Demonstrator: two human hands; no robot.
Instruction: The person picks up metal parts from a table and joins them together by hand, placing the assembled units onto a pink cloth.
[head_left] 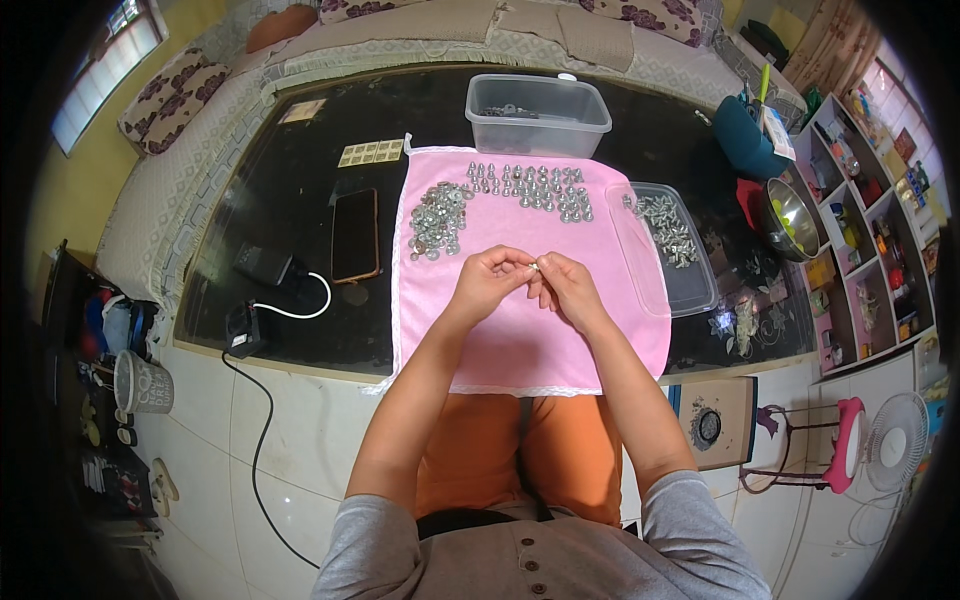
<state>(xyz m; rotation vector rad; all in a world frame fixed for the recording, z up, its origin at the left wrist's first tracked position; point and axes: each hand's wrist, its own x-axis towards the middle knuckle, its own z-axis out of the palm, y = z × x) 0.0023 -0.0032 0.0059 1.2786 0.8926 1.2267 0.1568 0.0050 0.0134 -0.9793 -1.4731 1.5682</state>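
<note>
Over the middle of the pink cloth (pixel 470 350), my left hand (pixel 493 278) and my right hand (pixel 566 287) meet at their fingertips. Both pinch a small pale metal piece (pixel 535 267), mostly covered by the fingers, so its exact kind is unclear. Beyond my left hand lies a loose pile of round, washer-like metal pieces (pixel 437 220). To the right of that pile, small cone-topped metal pieces (pixel 540 190) stand in rough rows. Silvery screw-like pieces (pixel 668 232) lie heaped in a shallow clear plastic tray (pixel 697 290) to the right of my right hand.
A clear plastic tub (pixel 538 132) with some dark pieces stands behind the cloth on the dark table (pixel 300 180). At left lie a phone (pixel 356 235) and a charger with a white cable (pixel 318 303). A teal container (pixel 745 140) and metal bowl (pixel 788 220) sit far right.
</note>
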